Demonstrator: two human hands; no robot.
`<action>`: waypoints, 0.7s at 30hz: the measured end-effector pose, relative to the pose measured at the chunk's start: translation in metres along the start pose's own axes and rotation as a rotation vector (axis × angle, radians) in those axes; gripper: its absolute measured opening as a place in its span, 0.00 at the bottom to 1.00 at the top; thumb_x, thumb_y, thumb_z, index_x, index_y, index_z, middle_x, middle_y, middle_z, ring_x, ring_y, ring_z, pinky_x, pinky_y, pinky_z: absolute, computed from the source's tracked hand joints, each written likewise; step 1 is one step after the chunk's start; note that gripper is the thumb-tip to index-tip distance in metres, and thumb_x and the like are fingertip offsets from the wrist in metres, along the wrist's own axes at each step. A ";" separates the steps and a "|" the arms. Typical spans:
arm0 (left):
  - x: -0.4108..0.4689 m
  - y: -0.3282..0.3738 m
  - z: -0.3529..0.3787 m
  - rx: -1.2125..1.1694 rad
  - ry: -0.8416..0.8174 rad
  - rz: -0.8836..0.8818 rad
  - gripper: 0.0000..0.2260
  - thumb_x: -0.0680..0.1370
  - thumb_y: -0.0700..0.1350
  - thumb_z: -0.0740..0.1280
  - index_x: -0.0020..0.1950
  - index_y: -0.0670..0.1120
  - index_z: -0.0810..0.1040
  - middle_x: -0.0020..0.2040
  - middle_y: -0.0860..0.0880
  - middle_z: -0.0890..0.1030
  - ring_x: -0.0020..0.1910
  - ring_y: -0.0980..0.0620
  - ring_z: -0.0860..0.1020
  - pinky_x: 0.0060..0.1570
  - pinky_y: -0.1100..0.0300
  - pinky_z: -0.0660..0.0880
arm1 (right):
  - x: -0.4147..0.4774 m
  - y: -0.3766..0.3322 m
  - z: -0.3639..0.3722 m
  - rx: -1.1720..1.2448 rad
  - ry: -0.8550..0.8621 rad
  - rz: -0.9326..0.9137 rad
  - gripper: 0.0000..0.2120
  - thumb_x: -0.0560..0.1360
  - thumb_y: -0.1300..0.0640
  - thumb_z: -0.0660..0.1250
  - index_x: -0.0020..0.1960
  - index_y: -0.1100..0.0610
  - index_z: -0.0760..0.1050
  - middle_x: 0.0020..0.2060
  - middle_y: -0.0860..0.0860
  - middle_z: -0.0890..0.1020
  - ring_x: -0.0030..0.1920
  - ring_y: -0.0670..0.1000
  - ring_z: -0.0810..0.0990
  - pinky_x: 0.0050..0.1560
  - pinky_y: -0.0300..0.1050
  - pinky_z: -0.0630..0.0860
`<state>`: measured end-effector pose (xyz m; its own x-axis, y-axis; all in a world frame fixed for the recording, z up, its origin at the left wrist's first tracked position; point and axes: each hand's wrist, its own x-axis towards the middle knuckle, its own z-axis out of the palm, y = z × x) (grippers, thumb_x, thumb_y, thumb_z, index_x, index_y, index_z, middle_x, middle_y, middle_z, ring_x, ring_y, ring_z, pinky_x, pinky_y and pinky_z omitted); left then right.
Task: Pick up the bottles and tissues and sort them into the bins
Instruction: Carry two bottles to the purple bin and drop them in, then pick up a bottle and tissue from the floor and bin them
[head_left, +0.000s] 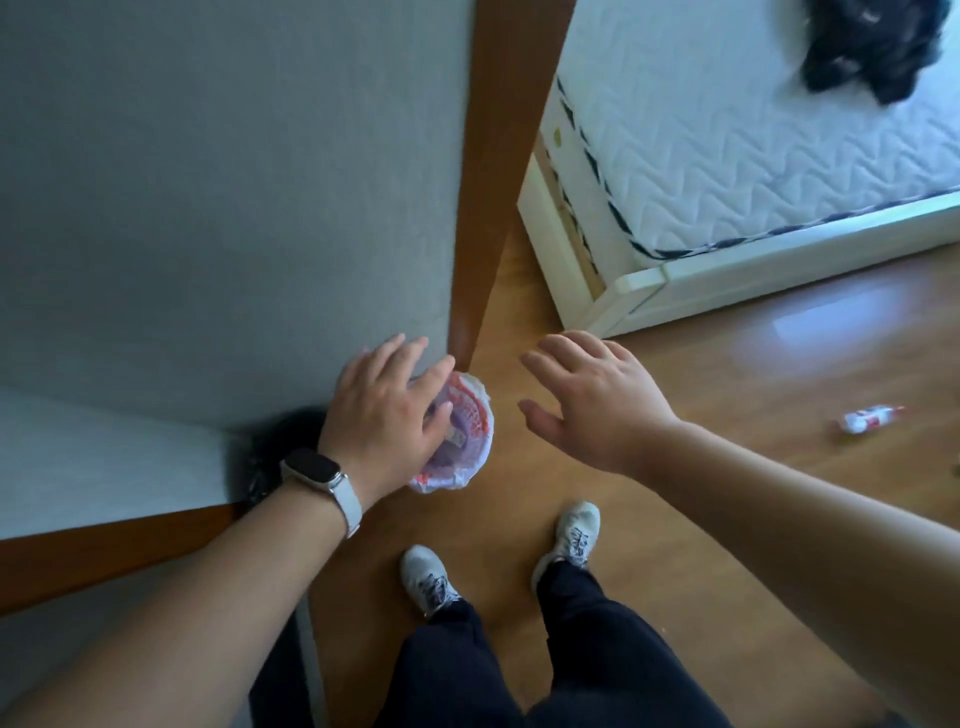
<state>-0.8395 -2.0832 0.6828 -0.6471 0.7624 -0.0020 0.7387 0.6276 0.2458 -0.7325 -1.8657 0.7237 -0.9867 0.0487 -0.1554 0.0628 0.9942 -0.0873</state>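
Two bins at the wall corner. Black-bagged dark bin (275, 441), half hidden. Left hand (384, 410) above the round bin lined with a white-and-red plastic bag (470, 460), fingers loose, holding nothing. Right hand (592, 400) splayed, empty. One small white-and-red bottle (867, 418) lies unsorted on the wooden floor (753, 384). No tissues visible.

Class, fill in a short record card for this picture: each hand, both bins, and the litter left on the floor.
left hand: open, above the lined bin
right hand: open, empty, above the floor
lined bin: white-and-red bag, at the wall corner
black bin: behind the left wrist, mostly hidden
bottle: lying on the floor, far right
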 end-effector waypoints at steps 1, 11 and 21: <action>0.003 0.009 -0.006 -0.001 0.008 0.012 0.21 0.75 0.53 0.61 0.65 0.47 0.78 0.65 0.40 0.77 0.65 0.37 0.73 0.61 0.41 0.70 | -0.005 0.004 -0.010 -0.002 0.020 0.012 0.25 0.76 0.37 0.54 0.65 0.51 0.73 0.61 0.52 0.76 0.63 0.56 0.73 0.60 0.52 0.70; 0.067 0.133 -0.058 -0.025 0.043 0.113 0.22 0.78 0.55 0.59 0.69 0.49 0.74 0.68 0.42 0.75 0.68 0.41 0.71 0.63 0.42 0.71 | -0.066 0.103 -0.083 0.067 0.137 0.138 0.24 0.74 0.39 0.57 0.65 0.50 0.71 0.61 0.49 0.75 0.63 0.55 0.72 0.61 0.53 0.71; 0.179 0.286 -0.066 0.061 0.045 0.249 0.22 0.78 0.56 0.58 0.68 0.49 0.75 0.68 0.44 0.75 0.69 0.42 0.71 0.66 0.42 0.69 | -0.140 0.257 -0.114 0.116 0.250 0.316 0.24 0.75 0.38 0.57 0.64 0.51 0.73 0.61 0.50 0.76 0.64 0.55 0.72 0.62 0.52 0.70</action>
<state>-0.7561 -1.7772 0.8165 -0.4503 0.8878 0.0951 0.8855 0.4304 0.1747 -0.5955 -1.6064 0.8353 -0.9213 0.3857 0.0502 0.3708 0.9099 -0.1859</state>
